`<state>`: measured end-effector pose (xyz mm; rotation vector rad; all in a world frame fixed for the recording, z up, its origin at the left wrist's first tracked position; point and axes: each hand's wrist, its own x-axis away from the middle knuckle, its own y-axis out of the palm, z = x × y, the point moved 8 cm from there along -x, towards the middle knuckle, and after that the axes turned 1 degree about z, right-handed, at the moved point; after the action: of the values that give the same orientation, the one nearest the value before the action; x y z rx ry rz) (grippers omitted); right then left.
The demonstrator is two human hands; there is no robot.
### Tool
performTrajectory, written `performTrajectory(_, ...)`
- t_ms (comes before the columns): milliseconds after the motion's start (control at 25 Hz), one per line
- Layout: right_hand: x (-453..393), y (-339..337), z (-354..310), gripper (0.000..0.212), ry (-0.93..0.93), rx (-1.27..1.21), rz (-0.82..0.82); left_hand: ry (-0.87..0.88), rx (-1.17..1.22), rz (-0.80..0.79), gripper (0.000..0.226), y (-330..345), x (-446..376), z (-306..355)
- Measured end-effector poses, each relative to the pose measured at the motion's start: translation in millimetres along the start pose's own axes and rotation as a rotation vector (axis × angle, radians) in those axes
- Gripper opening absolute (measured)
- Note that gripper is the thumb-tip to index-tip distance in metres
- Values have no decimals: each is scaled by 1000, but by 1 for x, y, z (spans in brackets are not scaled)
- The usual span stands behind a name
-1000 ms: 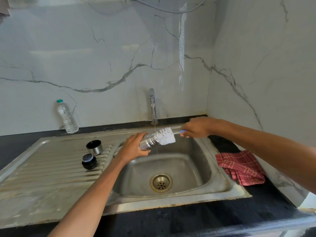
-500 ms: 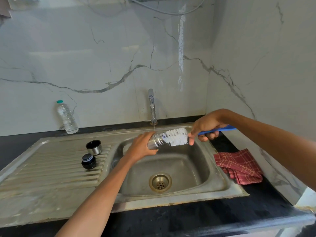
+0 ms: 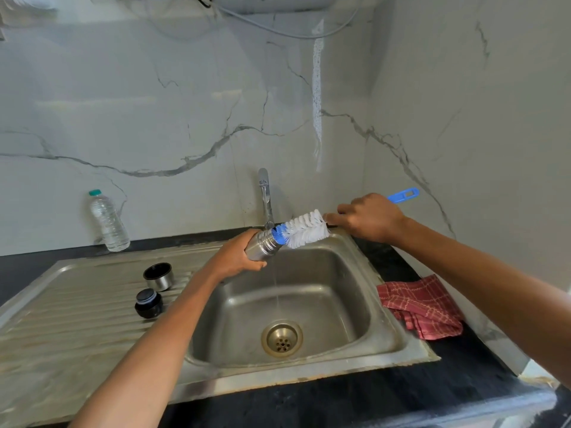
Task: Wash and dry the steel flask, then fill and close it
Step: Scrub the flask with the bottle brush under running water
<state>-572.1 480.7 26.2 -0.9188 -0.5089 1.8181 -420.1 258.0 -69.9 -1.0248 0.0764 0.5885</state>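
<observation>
Head view: left hand (image 3: 238, 257) wraps the steel flask (image 3: 262, 247), tilted over the sink (image 3: 386, 319) basin under the tap (image 3: 265, 196). Right hand (image 3: 369, 219) grips the bottle brush (image 3: 304, 228) handle, bristle tip at flask mouth. Cup lid (image 3: 159, 276) and stopper (image 3: 147, 303) on drainboard left of basin.

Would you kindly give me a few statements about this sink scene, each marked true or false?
1. The left hand holds the steel flask over the sink. True.
2. The right hand holds a sponge. False: it grips the blue handle of a bottle brush.
3. The brush's bristles are mostly outside the flask's mouth. True.
4. The red checked cloth lies on the draining board. False: it lies on the dark counter to the right of the sink.
5. The tap is off. False: a thin stream of water falls toward the drain.
</observation>
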Motion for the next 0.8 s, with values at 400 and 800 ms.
performTrajectory(400, 1, 3, 23, 30, 260, -570, -361, 6, -103, 116, 82, -23, 9, -13)
performTrajectory(800, 17, -27, 29, 53, -66, 73, 120, -20, -46, -69, 80, -13, 3, 7)
